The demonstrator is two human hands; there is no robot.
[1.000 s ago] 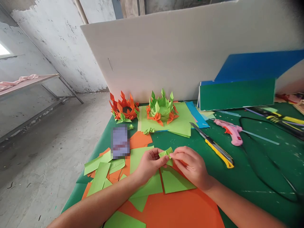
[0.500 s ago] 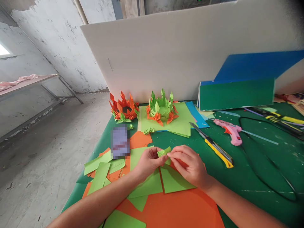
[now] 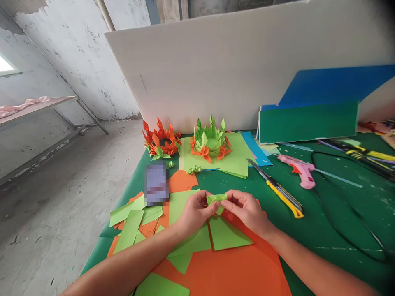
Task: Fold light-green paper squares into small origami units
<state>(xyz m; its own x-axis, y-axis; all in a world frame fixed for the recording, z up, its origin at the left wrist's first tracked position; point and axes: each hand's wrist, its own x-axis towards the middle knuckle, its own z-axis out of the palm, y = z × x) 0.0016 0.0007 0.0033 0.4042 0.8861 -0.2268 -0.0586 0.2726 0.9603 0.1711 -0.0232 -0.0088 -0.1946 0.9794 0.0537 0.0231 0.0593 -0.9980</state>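
Between my two hands is a small folded green paper, its creases facing up. My left hand pinches its left end, thumb in front and fingers behind. At the right end, my right hand holds it with the thumb pressed on the front. Beneath the hands lie green paper sheets on a large orange sheet. Beyond them stand a green paper lotus with orange flowers around its base and an orange paper lotus with green pieces.
A yellow utility knife and a pink glue gun with its cord lie to the right. A blurred flat rectangle rests at left. Pliers lie far right. A white board stands behind the green table.
My right hand has shifted its grip from the paper's side to its right end, thumb now on the front. The folded green paper has turned level and looks wider.
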